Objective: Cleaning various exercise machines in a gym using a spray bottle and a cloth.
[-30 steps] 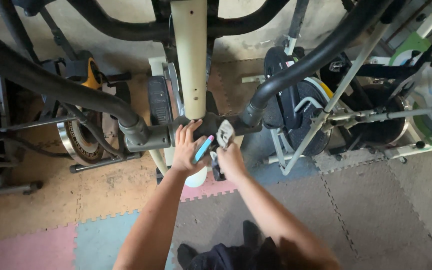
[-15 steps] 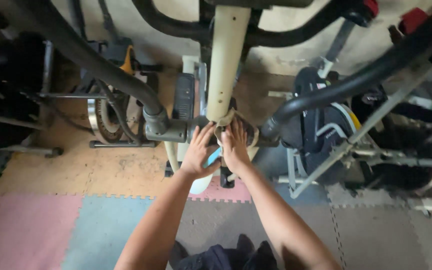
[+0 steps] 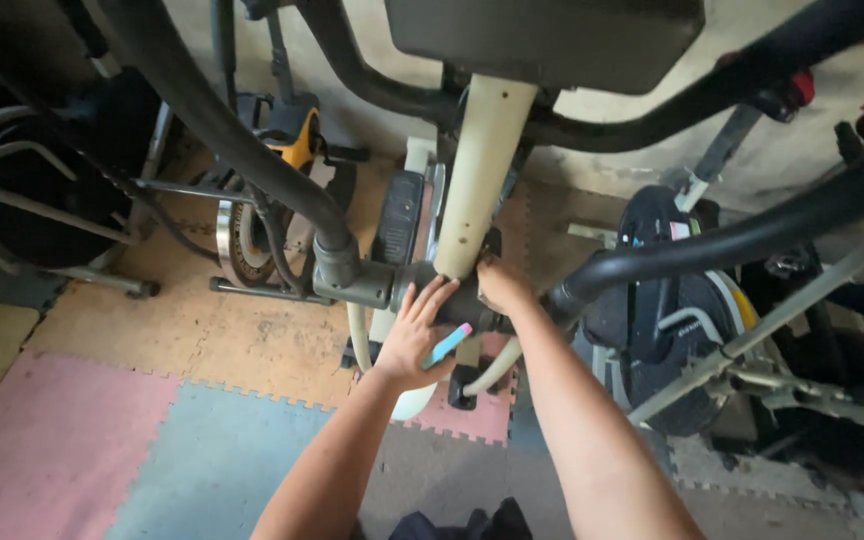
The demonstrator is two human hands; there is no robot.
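Both forearms are bare from the lower edge of the picture up to the wrists; no sleeve, cuff, watch, bracelet or glove shows on either one. The left hand (image 3: 414,338) is bare too, with four fingers showing, short nails and no ring to be seen. The right hand (image 3: 503,287) is likewise bare, seen from the back, its fingertips hidden behind the machine's frame, so any ring there cannot be told. Both arms look broad and smooth, widening toward the elbows. Between the two forearms, at the bottom edge, a small patch of dark, near-black clothing (image 3: 452,524) shows, creased cloth of a kind too little seen to name.
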